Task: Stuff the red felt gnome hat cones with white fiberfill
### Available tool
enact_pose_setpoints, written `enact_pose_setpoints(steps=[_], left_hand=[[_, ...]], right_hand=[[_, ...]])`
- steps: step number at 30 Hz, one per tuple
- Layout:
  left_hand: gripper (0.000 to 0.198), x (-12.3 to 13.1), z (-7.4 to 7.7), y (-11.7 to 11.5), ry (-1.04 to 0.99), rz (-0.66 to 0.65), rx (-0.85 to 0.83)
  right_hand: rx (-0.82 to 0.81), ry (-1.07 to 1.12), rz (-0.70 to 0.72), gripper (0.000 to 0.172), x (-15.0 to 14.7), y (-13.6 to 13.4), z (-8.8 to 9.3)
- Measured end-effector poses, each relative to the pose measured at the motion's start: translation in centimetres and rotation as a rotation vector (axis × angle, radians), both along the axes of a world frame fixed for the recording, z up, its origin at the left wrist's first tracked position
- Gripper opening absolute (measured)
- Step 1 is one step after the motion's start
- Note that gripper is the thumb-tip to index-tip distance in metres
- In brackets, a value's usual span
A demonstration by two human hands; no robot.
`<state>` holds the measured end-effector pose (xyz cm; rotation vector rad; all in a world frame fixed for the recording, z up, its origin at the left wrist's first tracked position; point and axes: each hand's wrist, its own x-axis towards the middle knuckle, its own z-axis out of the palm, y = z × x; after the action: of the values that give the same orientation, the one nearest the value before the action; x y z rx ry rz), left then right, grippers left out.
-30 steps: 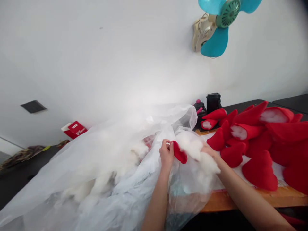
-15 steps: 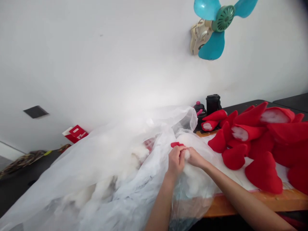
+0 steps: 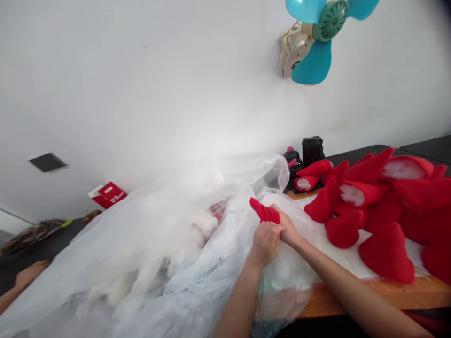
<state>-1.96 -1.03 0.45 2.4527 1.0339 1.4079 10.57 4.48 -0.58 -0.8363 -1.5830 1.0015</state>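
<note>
As the left hand [image 3: 266, 244] closes firmly around a red felt cone [image 3: 265, 211], the cone's pointed tip sticks out up and to the left, right above a bulging clear plastic bag [image 3: 176, 286] of white fibre stuffing [image 3: 155, 277]. Right alongside, the right hand [image 3: 287, 232] comes in with its fingers [image 3: 276, 211] pressed up against the felt, touching the left hand; whether it has a real hold, I can't tell from here. Both hands are working right at the bag's mouth! Over to the right, a big heap of red felt cones [image 3: 378, 206] sits on the orange wooden worktop [image 3: 352, 298], some with white filling showing at their open ends. Behind them stand a black flask [image 3: 312, 151] and a small black bottle with a pink cap [image 3: 291, 162]. A teal wall fan [image 3: 317, 40] hangs above, and at far lower left, another person's hand [image 3: 30, 274] reaches in beside the bag.
</note>
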Motion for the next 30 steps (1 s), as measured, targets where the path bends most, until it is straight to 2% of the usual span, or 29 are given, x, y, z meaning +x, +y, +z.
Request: enact_pose_setpoints(steps=[2,6,8,11,13,16,19,21,24,27,30], left_hand=[[0.020,0.2,-0.1,0.1,-0.013,0.023,-0.061],[0.029,-0.5,0.0,1.1,-0.368,0.267,-0.248],[0.030,-1.2,0.3,1.6,-0.501,0.337,-0.334],[0.018,-1.9,0.8,2.0,-0.588,0.337,-0.395],[0.013,-1.9,1.0,1.8,-0.575,0.304,-0.376],[0.015,-1.6,1.1,1.2,-0.451,0.192,-0.295],[0.019,-1.2,0.9,0.7,-0.240,0.046,-0.233],[0.021,-1.2,0.7,0.8,-0.149,0.010,-0.223],[0.026,-1.4,0.3,1.1,-0.164,0.062,-0.246],[0.035,-1.6,0.1,1.4,-0.281,0.152,-0.289],[0.035,-1.8,0.2,1.4,-0.418,0.212,-0.345]], right_hand=[[-0.058,0.053,0.015,0.009,0.3,0.0,0.5],[-0.199,0.180,0.284,0.022,1.7,-0.1,2.3],[-0.252,0.217,0.305,0.025,1.9,-0.2,2.8],[-0.247,0.304,0.253,0.030,1.4,-0.1,2.7],[-0.182,0.345,0.188,0.033,0.8,0.1,2.3],[-0.086,0.323,-0.013,0.032,0.4,0.5,1.5],[-0.071,0.298,-0.208,0.022,0.5,0.7,0.6],[-0.093,0.328,-0.236,0.021,0.7,0.8,0.2],[-0.130,0.357,-0.114,0.024,0.9,0.7,0.6],[-0.182,0.370,0.097,0.024,1.1,0.2,1.7],[-0.225,0.334,0.278,0.031,1.3,-0.2,2.7]])
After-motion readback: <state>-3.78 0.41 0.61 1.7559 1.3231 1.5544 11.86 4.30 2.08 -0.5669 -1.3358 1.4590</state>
